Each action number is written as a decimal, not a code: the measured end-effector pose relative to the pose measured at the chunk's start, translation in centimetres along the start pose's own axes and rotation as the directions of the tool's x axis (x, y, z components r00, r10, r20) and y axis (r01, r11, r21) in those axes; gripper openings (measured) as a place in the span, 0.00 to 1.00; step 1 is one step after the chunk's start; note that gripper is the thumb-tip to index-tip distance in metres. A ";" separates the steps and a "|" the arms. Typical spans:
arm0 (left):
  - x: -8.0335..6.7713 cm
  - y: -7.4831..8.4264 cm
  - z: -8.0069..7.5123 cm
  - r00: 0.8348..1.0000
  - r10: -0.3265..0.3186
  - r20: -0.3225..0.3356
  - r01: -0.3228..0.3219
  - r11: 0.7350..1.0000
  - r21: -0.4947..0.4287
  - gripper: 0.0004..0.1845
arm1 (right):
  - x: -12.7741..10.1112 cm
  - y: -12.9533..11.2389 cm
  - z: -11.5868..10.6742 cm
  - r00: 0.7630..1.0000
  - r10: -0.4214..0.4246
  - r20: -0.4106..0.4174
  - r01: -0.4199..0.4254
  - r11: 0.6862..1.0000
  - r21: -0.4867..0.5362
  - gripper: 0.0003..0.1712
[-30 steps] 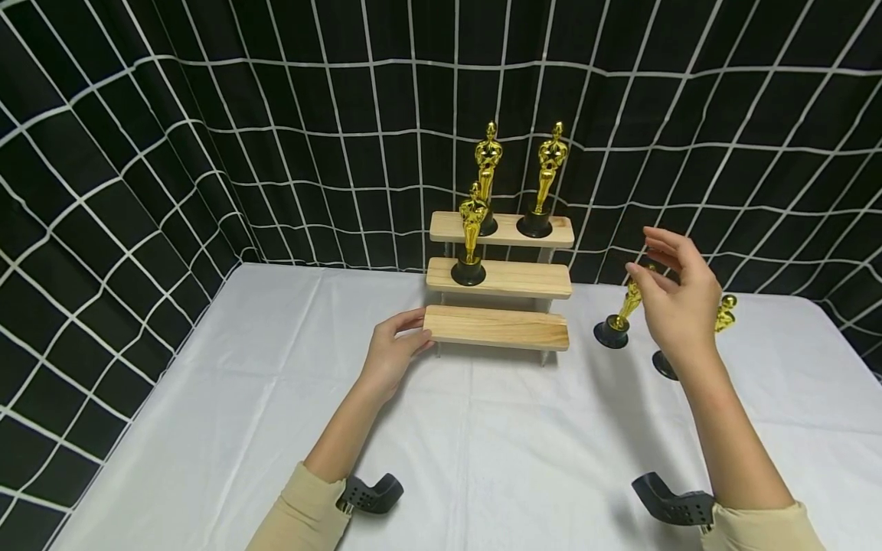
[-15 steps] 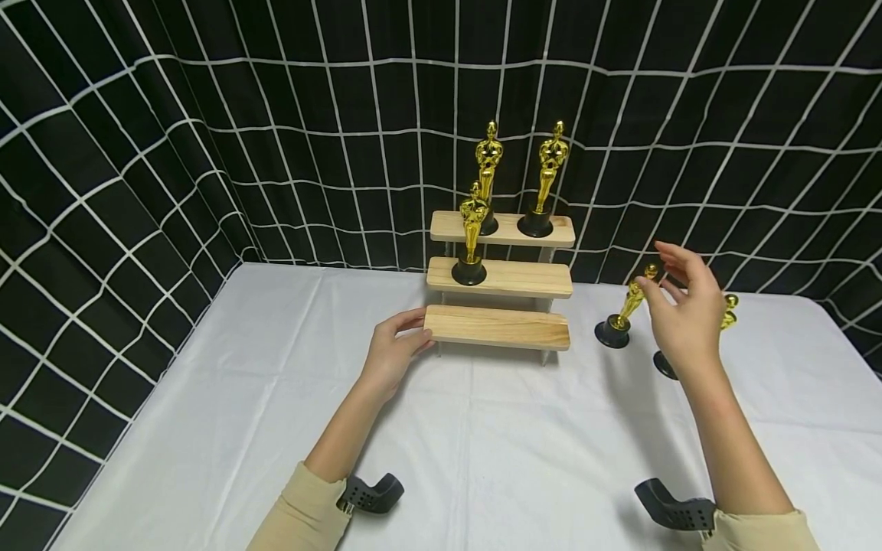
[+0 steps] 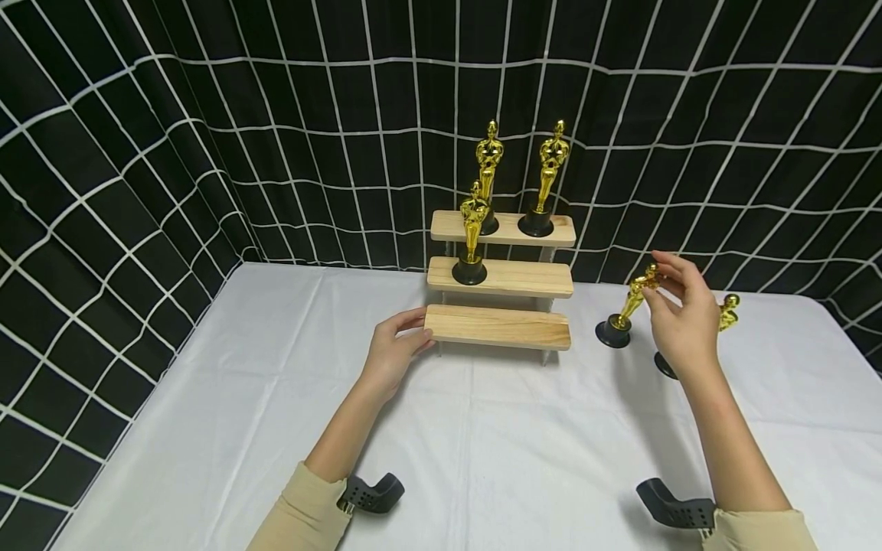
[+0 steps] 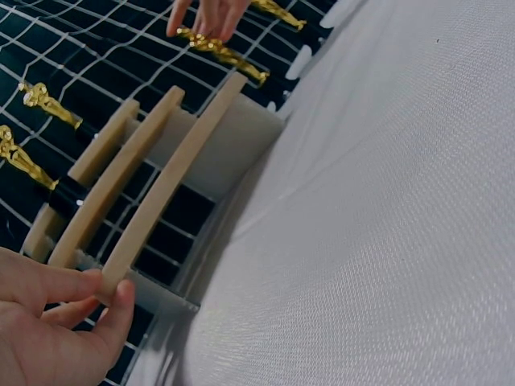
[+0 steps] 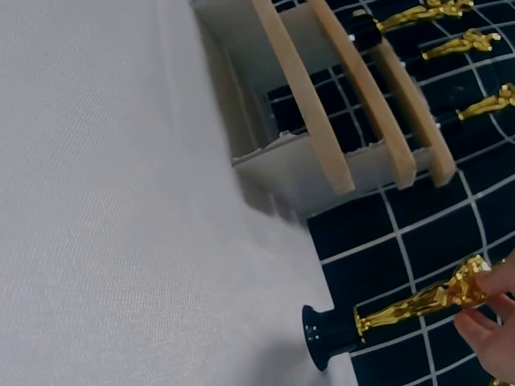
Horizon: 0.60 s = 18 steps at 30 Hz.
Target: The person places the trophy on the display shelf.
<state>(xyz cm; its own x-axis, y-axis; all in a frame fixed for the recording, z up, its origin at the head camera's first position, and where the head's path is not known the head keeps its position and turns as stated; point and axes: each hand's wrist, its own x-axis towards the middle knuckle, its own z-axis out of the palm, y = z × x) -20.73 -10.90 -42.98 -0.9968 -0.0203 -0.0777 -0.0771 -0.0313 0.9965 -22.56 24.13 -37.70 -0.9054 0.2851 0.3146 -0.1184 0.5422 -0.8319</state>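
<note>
left hand (image 3: 393, 353) pinches the wooden stand's (image 3: 498, 327) bottom step; right hand (image 3: 682, 314) pinches a gold statuette's (image 3: 628, 304) head

three gold statuettes (image 3: 486, 164) stand upright above the white tablecloth (image 3: 276, 367); grid-patterned black curtain (image 3: 207, 115) hangs behind it.

Right hand (image 3: 678, 314) has come down and in toward the gold statuette (image 3: 628, 304) standing near the right edge of the surface (image 3: 482, 444). One second ago it hovered open above the figure. Its fingers (image 3: 654, 277) now close on the statuette's head, thumb beneath. The statuette remains upright on its base.
</note>
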 end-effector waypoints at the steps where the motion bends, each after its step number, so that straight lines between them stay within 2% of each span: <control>1: 0.0 0.0 0.0 1.000 -0.002 -0.002 0.002 1.000 0.000 0.23 | 0.0 0.1 0.0 1.000 0.001 0.005 -0.001 1.000 0.001 0.34; 8: 0.0 0.0 0.1 1.000 -0.006 -0.011 0.006 1.000 0.004 0.23 | 0.0 0.5 0.0 1.000 -0.004 0.006 0.004 1.000 -0.025 0.35; 18: 0.0 0.0 0.1 1.000 -0.003 -0.009 0.003 1.000 0.001 0.23 | 0.2 0.8 0.2 0.999 -0.041 -0.024 0.040 0.999 -0.034 0.30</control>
<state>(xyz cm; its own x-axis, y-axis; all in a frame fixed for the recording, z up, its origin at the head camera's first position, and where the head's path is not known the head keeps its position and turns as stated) -20.73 -10.80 -42.94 -0.9963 -0.0293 -0.0807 -0.0798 -0.0300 0.9964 -22.93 24.51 -38.37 -0.8897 0.2816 0.3593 -0.1407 0.5795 -0.8027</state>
